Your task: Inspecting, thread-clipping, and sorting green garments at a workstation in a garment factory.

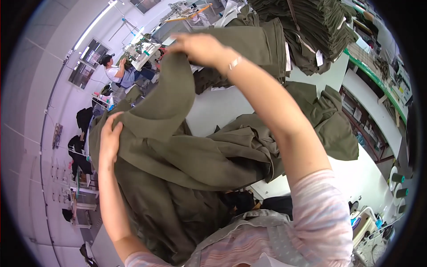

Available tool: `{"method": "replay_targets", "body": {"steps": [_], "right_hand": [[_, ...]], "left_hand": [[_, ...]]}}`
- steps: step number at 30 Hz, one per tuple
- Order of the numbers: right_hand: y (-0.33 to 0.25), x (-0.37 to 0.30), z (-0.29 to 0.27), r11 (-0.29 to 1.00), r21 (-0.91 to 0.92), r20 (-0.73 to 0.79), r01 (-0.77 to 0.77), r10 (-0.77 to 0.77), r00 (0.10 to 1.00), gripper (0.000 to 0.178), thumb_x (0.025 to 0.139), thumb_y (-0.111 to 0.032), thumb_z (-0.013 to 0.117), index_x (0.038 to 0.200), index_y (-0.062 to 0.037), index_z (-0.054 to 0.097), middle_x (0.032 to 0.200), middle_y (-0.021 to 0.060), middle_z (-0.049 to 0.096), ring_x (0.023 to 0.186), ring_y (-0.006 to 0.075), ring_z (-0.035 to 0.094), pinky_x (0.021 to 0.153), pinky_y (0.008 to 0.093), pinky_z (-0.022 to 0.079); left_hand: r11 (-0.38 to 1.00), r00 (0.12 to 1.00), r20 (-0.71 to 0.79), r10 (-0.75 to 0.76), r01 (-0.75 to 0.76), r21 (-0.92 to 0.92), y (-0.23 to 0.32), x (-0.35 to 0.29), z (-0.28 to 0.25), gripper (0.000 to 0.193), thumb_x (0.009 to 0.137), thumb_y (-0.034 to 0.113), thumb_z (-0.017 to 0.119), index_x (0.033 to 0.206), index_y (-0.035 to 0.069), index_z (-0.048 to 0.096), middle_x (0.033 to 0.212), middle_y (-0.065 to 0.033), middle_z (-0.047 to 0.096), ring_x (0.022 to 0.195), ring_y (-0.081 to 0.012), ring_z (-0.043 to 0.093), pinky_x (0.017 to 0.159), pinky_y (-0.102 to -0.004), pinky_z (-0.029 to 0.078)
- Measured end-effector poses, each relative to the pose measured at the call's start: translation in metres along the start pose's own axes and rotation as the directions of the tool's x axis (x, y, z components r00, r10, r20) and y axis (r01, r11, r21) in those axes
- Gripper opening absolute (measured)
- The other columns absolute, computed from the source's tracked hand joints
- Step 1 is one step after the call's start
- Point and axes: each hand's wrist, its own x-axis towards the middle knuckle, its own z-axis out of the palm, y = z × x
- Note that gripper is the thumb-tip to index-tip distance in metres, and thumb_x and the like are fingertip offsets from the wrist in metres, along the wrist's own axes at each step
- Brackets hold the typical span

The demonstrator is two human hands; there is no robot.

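A large piece of olive-green cloth [175,158] drapes across my front, over the white table and down toward my lap. High at the far side, my right hand [202,50] pinches one edge of it, and a curved flap hangs from the fingers. My left hand [109,140] grips the same cloth at its left side, thumb and fingers closed on it. Between the two hands the cloth sweeps up in a fold. Bunched folds of olive cloth lie under my right forearm, and another crumpled olive piece [331,127] rests to the right of it.
The white table [218,109] bears flat folded olive cloth [253,46] and a tall stack of olive pieces [307,26] at the far right. Thread cones [401,192] stand at the right edge. Beyond, a green-edged table [378,82] runs along. Far left, another person [116,73] sits by a sewing machine [143,51].
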Motion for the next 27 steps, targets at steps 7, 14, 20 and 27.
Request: {"method": "replay_targets", "body": {"steps": [7,14,20,27], "right_hand": [[-0.096,-0.219,0.025,0.736,0.324,0.351,-0.594,0.490,0.798,0.025,0.079,-0.028,0.068,0.084,-0.0060,0.057,0.070,0.0112,0.061,0.074,0.0322,0.061,0.064,0.0408,0.048],[-0.164,-0.279,0.016,0.639,0.456,0.273,-0.620,0.562,0.781,0.022,0.073,-0.020,0.074,0.087,-0.0072,0.062,0.083,0.0093,0.062,0.071,0.0288,0.061,0.061,0.0373,0.048],[-0.115,-0.292,0.002,0.763,0.155,-0.065,-0.627,0.641,0.764,0.022,0.071,-0.003,0.067,0.091,-0.0069,0.060,0.082,0.0062,0.059,0.069,0.0233,0.060,0.061,0.0321,0.049],[-0.064,-0.282,-0.087,0.643,0.312,-0.624,-0.700,0.694,0.359,0.021,0.075,0.010,0.059,0.089,-0.0056,0.056,0.071,-0.0041,0.043,0.062,0.0040,0.039,0.056,0.0177,0.035]], "left_hand": [[0.928,0.973,0.058,0.224,-0.231,0.293,-0.004,-0.025,-0.006,0.050,0.084,-0.001,0.054,0.133,0.008,0.049,0.120,-0.0078,0.057,0.114,-0.0177,0.051,0.100,-0.0290,0.036],[0.693,0.907,0.028,0.421,-0.342,0.634,0.018,-0.037,0.012,0.048,0.079,-0.011,0.054,0.120,0.012,0.062,0.108,-0.0083,0.061,0.093,-0.0168,0.056,0.085,-0.0265,0.043],[0.902,0.919,0.294,0.262,-0.342,0.265,0.005,-0.075,-0.009,0.030,0.076,-0.014,0.051,0.091,0.004,0.069,0.087,-0.0066,0.060,0.085,-0.0172,0.059,0.078,-0.0254,0.044],[0.791,0.648,0.737,0.193,-0.547,0.274,0.002,-0.092,0.139,0.013,0.068,0.000,0.057,0.079,0.003,0.064,0.084,-0.0086,0.063,0.082,-0.0282,0.060,0.072,-0.0355,0.048]]}}
